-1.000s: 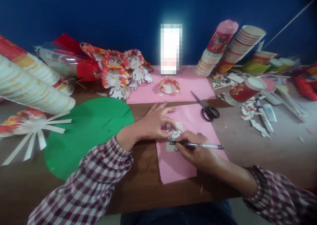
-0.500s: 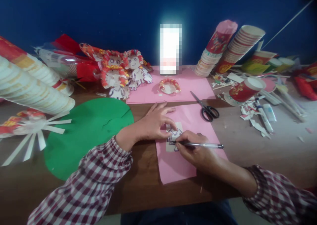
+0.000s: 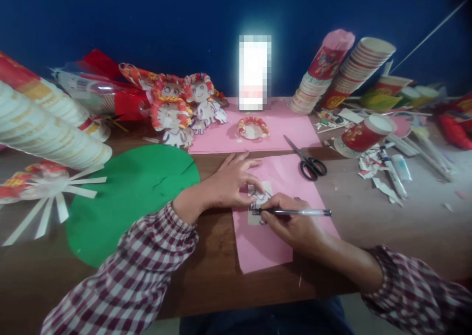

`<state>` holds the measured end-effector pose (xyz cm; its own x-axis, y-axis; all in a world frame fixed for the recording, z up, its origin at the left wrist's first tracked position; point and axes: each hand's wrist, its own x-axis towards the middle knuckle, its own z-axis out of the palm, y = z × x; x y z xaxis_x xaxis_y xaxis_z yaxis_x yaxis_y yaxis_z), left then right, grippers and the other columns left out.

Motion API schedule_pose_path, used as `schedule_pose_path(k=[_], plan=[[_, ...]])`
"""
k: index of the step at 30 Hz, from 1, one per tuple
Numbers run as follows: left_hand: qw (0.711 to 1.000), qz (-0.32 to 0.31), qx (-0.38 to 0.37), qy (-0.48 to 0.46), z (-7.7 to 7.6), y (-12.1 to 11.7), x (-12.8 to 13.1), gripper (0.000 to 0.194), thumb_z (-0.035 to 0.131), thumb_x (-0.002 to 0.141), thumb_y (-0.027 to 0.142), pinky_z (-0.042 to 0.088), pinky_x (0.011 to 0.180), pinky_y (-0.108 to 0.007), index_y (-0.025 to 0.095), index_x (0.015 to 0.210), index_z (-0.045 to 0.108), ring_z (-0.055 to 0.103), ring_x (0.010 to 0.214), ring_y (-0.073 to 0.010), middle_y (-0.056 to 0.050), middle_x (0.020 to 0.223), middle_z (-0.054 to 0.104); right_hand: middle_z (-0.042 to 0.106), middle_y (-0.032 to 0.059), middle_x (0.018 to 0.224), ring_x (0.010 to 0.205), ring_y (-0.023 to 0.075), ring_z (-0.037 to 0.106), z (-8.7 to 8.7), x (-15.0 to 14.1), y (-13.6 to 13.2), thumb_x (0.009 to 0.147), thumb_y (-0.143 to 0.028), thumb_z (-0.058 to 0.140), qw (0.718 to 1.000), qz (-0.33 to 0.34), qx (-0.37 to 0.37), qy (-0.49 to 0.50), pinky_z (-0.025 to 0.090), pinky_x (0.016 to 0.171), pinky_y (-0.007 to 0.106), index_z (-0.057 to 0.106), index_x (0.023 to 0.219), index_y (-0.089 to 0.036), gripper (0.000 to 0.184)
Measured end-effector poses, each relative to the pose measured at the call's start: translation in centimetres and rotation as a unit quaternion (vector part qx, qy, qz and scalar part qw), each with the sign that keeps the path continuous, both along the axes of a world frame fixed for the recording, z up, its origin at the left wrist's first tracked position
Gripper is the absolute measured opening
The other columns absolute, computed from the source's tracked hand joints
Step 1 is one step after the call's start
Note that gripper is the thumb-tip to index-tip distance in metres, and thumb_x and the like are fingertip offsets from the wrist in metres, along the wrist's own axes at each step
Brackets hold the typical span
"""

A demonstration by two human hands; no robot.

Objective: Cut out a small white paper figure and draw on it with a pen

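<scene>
A small pale card with a drawn figure lies on a pink paper sheet in front of me. My left hand rests on the sheet with fingers spread flat, its thumb and forefinger pressing the card's left edge. My right hand pinches a pen, whose tip touches the drawing.
Black-handled scissors lie just beyond the sheet. A green paper disc sits left. Paper dolls and a small paper ring on another pink sheet are behind. Cup stacks, a lying red cup, glue tubes and scraps crowd the right.
The pen's rear end has tilted slightly upward as my right hand shifted a little on the drawing. My left hand has stayed in place.
</scene>
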<state>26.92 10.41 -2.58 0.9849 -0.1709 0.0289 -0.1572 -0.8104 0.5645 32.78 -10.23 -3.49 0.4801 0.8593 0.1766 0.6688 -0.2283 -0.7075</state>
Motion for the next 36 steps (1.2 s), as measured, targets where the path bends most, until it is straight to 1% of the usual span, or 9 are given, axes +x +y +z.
schedule_pose_path(k=[7, 11, 18, 29, 32, 34, 36], plan=[[1.0, 0.0, 0.007, -0.001, -0.1, 0.0, 0.0, 0.02, 0.071, 0.071, 0.031, 0.01, 0.112, -0.057, 0.034, 0.09, 0.073, 0.021, 0.139, -0.034, 0.0, 0.143, 0.042, 0.07, -0.0012, 0.074, 0.062, 0.0106, 0.064, 0.0, 0.0, 0.0, 0.084, -0.026, 0.059, 1.0, -0.002, -0.01, -0.026, 0.045, 0.06, 0.02, 0.064, 0.084, -0.021, 0.007], [1.0, 0.0, 0.01, -0.002, 0.0, 0.0, 0.0, 0.02, 0.07, 0.071, 0.032, 0.01, 0.111, -0.057, 0.034, 0.09, 0.073, 0.021, 0.139, -0.0336, 0.0, 0.143, 0.042, 0.069, -0.0019, 0.071, 0.06, 0.0098, 0.063, 0.1, -0.1, 0.1, 0.083, -0.026, 0.059, 1.0, -0.005, 0.0, -0.03, 0.044, 0.06, 0.021, 0.064, 0.081, -0.021, 0.007], [1.0, -0.001, 0.008, -0.001, 0.0, 0.0, 0.0, 0.02, 0.07, 0.071, 0.032, 0.009, 0.112, -0.057, 0.035, 0.091, 0.072, 0.02, 0.139, -0.033, -0.001, 0.143, 0.042, 0.068, -0.0035, 0.07, 0.059, 0.009, 0.062, 0.0, -0.1, -0.1, 0.083, -0.025, 0.059, 1.0, -0.01, -0.009, -0.02, 0.043, 0.059, 0.02, 0.064, 0.082, -0.022, 0.006], [1.0, -0.007, 0.016, 0.003, -0.3, 0.2, 0.0, 0.022, 0.07, 0.072, 0.034, 0.007, 0.112, -0.057, 0.036, 0.094, 0.072, 0.018, 0.14, -0.032, -0.001, 0.144, 0.041, 0.065, -0.003, 0.064, 0.053, 0.008, 0.056, 0.1, -0.1, 0.1, 0.081, -0.023, 0.06, 1.0, -0.019, -0.006, -0.015, 0.04, 0.054, 0.019, 0.063, 0.078, -0.02, 0.005], [1.0, -0.007, 0.015, 0.004, -0.3, 0.2, 0.0, 0.022, 0.07, 0.072, 0.035, 0.007, 0.112, -0.057, 0.036, 0.094, 0.072, 0.017, 0.14, -0.0331, 0.0, 0.145, 0.04, 0.063, -0.0023, 0.064, 0.053, 0.0082, 0.055, 0.4, -0.1, 0.1, 0.08, -0.022, 0.06, 1.0, -0.012, 0.006, 0.02, 0.041, 0.053, 0.019, 0.062, 0.077, -0.019, 0.005], [1.0, -0.009, 0.016, 0.001, -0.3, 0.2, 0.0, 0.022, 0.07, 0.072, 0.034, 0.006, 0.112, -0.057, 0.035, 0.094, 0.072, 0.017, 0.14, -0.0338, 0.0, 0.145, 0.04, 0.062, -0.0013, 0.065, 0.055, 0.0087, 0.055, 0.7, -0.1, 0.2, 0.082, -0.021, 0.058, 0.996, -0.004, 0.023, 0.08, 0.042, 0.052, 0.019, 0.06, 0.078, -0.018, 0.005], [1.0, -0.01, 0.021, -0.003, -0.3, 0.2, 0.0, 0.022, 0.07, 0.071, 0.032, 0.006, 0.112, -0.057, 0.036, 0.093, 0.072, 0.018, 0.14, -0.0341, 0.001, 0.145, 0.04, 0.061, -0.0009, 0.065, 0.056, 0.0088, 0.056, 1.0, -0.1, 0.1, 0.083, -0.019, 0.056, 0.987, 0.0, 0.046, 0.155, 0.043, 0.05, 0.018, 0.057, 0.078, -0.017, 0.006]])
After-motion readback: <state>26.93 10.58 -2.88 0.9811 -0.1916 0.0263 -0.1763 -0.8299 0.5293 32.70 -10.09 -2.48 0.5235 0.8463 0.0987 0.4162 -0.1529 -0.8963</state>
